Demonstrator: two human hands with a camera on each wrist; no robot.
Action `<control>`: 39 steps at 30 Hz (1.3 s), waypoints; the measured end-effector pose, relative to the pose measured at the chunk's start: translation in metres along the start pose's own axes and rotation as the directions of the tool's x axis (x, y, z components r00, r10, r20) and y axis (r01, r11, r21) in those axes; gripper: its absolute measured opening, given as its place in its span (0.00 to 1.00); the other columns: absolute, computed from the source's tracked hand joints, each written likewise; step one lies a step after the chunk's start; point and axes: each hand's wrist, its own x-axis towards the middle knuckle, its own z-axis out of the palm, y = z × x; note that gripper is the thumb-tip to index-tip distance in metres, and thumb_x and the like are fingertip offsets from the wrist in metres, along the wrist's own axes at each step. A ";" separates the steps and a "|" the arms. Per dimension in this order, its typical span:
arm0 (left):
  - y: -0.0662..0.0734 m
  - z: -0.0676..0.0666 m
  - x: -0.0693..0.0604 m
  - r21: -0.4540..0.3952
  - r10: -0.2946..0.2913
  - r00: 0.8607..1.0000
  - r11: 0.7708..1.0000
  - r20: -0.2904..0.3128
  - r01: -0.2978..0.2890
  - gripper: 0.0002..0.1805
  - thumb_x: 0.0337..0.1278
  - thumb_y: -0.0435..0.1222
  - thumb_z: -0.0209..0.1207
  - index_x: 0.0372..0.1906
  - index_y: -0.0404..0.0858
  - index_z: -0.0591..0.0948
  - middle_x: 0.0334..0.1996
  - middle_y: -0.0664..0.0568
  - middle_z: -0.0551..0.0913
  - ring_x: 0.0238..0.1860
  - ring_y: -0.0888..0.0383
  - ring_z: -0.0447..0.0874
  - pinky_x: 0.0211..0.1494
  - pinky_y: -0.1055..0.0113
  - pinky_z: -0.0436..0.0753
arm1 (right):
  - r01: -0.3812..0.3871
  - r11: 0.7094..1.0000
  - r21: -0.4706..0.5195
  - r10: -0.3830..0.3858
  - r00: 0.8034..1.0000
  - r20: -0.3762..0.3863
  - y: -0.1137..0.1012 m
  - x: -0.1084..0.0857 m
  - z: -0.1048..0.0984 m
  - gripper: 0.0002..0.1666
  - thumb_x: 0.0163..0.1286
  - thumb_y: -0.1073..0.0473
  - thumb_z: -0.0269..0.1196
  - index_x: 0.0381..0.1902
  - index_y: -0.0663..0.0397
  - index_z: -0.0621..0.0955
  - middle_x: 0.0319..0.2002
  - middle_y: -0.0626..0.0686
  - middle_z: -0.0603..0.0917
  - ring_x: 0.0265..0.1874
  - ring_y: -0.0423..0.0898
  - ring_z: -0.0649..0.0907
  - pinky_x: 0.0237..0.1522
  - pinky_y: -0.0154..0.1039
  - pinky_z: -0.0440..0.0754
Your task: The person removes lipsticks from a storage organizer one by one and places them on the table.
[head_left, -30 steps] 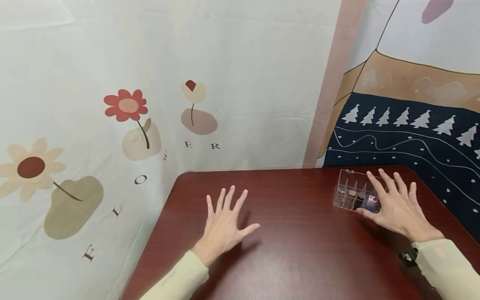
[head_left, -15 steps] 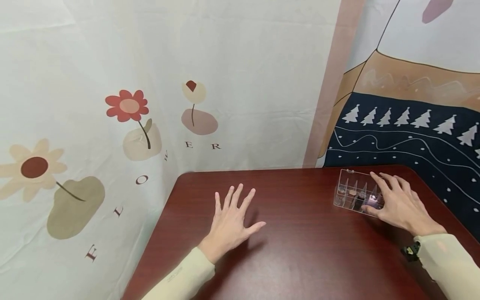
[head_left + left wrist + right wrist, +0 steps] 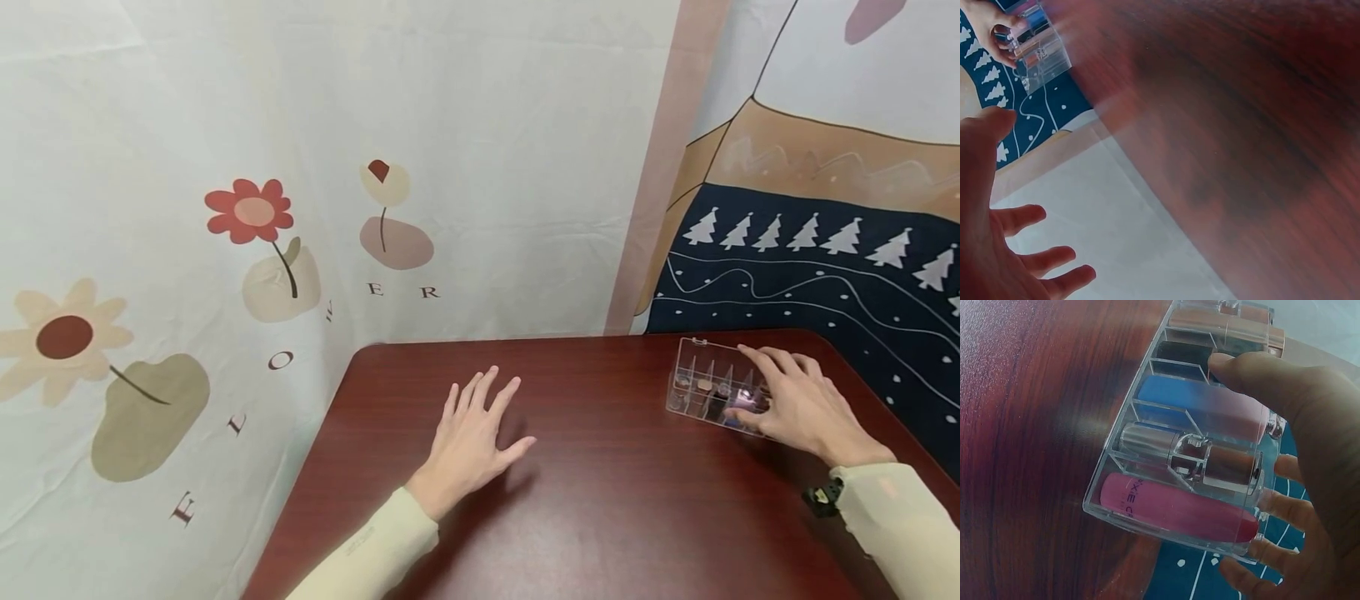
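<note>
Head view: the right hand (image 3: 813, 412) lies over the right-hand part of a clear, rectangular plastic box with compartments (image 3: 696, 410), which stands near the far right corner of a dark-red, wood-grained tabletop (image 3: 585, 483). Its fingers, stretched out above the box a second ago, have come down and curl around it; the box shows no clear shift. The change suggests that the work has passed from reach to grip, with no lift apparent. The left hand (image 3: 467, 446), well apart from the box, is held above the tabletop; its fingers are extended, somewhat closer together than a second ago, and hold nothing.

Left wrist view: the left thumb and fingers stand apart in the air. The box appears well beyond them, with the right thumb and fingers about it.

Right wrist view: the thumb presses over one side and the other fingers curl against the opposite wall, so that the box appears pinched between them; how firmly cannot be told. Separate compartments hold a pink tube with dark lettering (image 3: 1175, 506), a silver-and-brown cylinder (image 3: 1229, 465), a tube shading from blue to pink (image 3: 1200, 403) and a black item of unclear shape (image 3: 1182, 352).
</note>
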 end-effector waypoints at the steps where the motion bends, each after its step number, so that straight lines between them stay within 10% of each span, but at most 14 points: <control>1: 0.000 0.000 0.001 0.003 0.001 1.000 1.000 0.002 -0.001 0.49 0.75 0.69 0.68 0.92 0.55 0.69 0.90 0.44 0.70 0.89 0.38 0.72 0.90 0.29 0.70 | 0.001 1.000 -0.001 -0.001 1.000 0.004 0.000 0.000 0.000 0.72 0.58 0.33 0.88 0.88 0.58 0.67 0.77 0.77 0.73 0.71 0.85 0.69 0.63 0.94 0.75; 39: 0.025 0.007 0.038 -0.072 0.163 0.987 0.984 -0.006 -0.163 0.43 0.77 0.63 0.72 0.87 0.54 0.75 0.84 0.48 0.77 0.79 0.42 0.84 0.83 0.40 0.82 | 0.125 0.992 0.029 -0.127 0.990 0.063 -0.061 0.016 0.008 0.68 0.60 0.35 0.88 0.91 0.48 0.69 0.81 0.68 0.77 0.74 0.78 0.76 0.67 0.86 0.82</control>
